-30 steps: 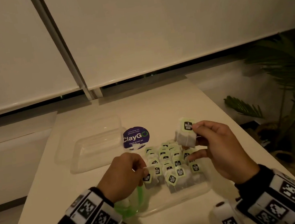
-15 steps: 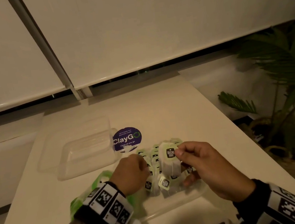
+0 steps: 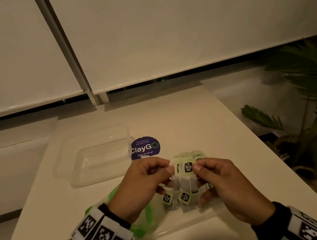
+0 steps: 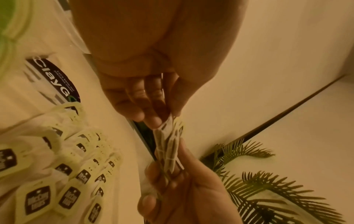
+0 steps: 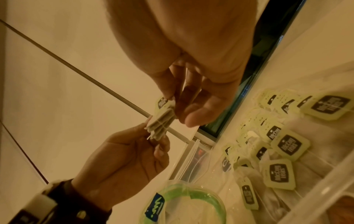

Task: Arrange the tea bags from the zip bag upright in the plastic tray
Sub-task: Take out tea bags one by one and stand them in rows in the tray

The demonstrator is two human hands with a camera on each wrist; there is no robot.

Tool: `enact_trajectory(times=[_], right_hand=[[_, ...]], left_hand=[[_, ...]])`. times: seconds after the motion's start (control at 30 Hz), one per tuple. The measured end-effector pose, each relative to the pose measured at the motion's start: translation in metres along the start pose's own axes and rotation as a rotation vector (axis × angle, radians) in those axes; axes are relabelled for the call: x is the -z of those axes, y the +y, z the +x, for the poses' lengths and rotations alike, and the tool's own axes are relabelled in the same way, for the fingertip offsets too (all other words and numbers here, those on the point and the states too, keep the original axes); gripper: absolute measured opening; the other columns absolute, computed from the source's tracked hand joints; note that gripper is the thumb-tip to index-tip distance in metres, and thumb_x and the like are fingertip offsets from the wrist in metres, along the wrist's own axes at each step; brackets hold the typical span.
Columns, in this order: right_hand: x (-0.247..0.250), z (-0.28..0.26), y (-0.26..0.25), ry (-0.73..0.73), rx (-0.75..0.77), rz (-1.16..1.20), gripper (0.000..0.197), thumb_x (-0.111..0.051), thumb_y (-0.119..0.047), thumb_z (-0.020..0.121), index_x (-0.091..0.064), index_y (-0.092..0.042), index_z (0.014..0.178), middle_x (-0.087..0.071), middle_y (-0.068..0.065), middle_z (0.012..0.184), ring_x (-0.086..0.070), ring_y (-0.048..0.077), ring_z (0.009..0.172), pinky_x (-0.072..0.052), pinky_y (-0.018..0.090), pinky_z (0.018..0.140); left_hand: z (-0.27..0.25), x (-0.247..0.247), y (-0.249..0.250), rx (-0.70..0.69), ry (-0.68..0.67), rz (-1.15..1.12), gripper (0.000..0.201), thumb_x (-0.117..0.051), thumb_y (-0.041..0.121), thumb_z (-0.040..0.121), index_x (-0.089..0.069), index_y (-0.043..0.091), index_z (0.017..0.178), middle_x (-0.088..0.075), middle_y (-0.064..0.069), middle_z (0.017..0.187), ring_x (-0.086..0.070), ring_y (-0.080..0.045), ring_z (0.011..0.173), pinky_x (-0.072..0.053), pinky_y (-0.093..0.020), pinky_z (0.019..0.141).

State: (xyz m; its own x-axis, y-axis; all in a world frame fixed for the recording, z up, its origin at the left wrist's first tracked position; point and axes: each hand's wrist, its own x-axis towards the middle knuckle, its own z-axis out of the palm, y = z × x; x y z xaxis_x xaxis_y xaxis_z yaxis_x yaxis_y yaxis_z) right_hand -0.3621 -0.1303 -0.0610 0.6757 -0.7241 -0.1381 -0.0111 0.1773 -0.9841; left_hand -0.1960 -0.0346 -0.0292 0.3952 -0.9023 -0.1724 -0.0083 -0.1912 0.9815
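Note:
A small stack of tea bags [image 3: 185, 178] with green tags hangs just above the clear plastic tray [image 3: 188, 224], held between both hands. My left hand [image 3: 171, 173] pinches its left side and my right hand [image 3: 196, 168] pinches its right side by the tag. The left wrist view shows the stack of tea bags [image 4: 166, 141] edge-on between the fingertips. The right wrist view shows the same stack of tea bags [image 5: 161, 121]. Several tea bags [image 5: 279, 144] stand in rows in the tray. The green-rimmed zip bag [image 3: 144, 221] lies under my left wrist.
A second clear plastic container [image 3: 98, 161] sits at the back left of the white table. Beside it is a round purple ClayGo sticker [image 3: 145, 148]. A potted palm [image 3: 311, 101] stands off the table's right edge. Window blinds hang behind the table.
My right hand brought the stack down and left over the tray. My left hand rose from the tray's tea bags and took hold of the stack's other side.

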Motion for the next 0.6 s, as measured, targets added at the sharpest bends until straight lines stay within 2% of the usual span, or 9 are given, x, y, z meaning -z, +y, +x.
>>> enact_trajectory(times=[0.13, 0.2, 0.4, 0.5, 0.6], right_hand=[[-0.002, 0.001, 0.000, -0.004, -0.014, 0.006, 0.022, -0.056, -0.016, 0.096, -0.075, -0.007, 0.092, -0.070, 0.019, 0.090, -0.064, 0.021, 0.070, -0.051, 0.031, 0.048], [-0.004, 0.002, 0.001, -0.006, -0.008, -0.009, 0.021, -0.056, -0.015, 0.096, -0.075, -0.006, 0.093, -0.070, 0.020, 0.091, -0.062, 0.021, 0.070, -0.051, 0.032, 0.048], [-0.011, 0.004, 0.003, 0.026, 0.012, -0.086, 0.021, -0.057, -0.016, 0.097, -0.076, -0.011, 0.089, -0.072, 0.011, 0.086, -0.063, 0.022, 0.071, -0.051, 0.033, 0.050], [-0.013, 0.003, 0.005, 0.053, 0.027, -0.112, 0.021, -0.057, -0.016, 0.097, -0.076, -0.013, 0.088, -0.073, 0.012, 0.085, -0.064, 0.024, 0.070, -0.052, 0.034, 0.050], [-0.015, 0.000, 0.005, 0.021, 0.022, -0.164, 0.021, -0.057, -0.016, 0.097, -0.075, -0.014, 0.087, -0.072, 0.009, 0.083, -0.064, 0.019, 0.068, -0.053, 0.033, 0.052]], left_hand=[[-0.001, 0.005, 0.001, 0.005, 0.009, -0.015, 0.008, -0.063, 0.003, 0.088, -0.070, 0.001, 0.087, -0.067, -0.008, 0.071, -0.064, -0.018, 0.065, -0.049, -0.027, 0.055], [-0.001, 0.006, 0.000, 0.009, 0.013, -0.001, 0.007, -0.064, 0.004, 0.088, -0.070, 0.001, 0.088, -0.068, -0.008, 0.071, -0.064, -0.019, 0.066, -0.049, -0.028, 0.056], [-0.002, 0.000, 0.000, 0.037, -0.041, 0.053, 0.013, -0.060, 0.010, 0.091, -0.072, 0.004, 0.090, -0.069, -0.008, 0.075, -0.065, -0.017, 0.068, -0.050, -0.030, 0.058], [-0.004, -0.002, 0.000, 0.028, -0.049, 0.090, 0.012, -0.064, 0.016, 0.089, -0.073, 0.008, 0.086, -0.071, -0.006, 0.073, -0.066, -0.015, 0.067, -0.049, -0.025, 0.056], [-0.004, -0.002, -0.003, -0.005, -0.026, 0.191, 0.008, -0.068, 0.012, 0.087, -0.074, 0.013, 0.082, -0.070, -0.003, 0.065, -0.064, -0.012, 0.063, -0.048, -0.022, 0.055]])
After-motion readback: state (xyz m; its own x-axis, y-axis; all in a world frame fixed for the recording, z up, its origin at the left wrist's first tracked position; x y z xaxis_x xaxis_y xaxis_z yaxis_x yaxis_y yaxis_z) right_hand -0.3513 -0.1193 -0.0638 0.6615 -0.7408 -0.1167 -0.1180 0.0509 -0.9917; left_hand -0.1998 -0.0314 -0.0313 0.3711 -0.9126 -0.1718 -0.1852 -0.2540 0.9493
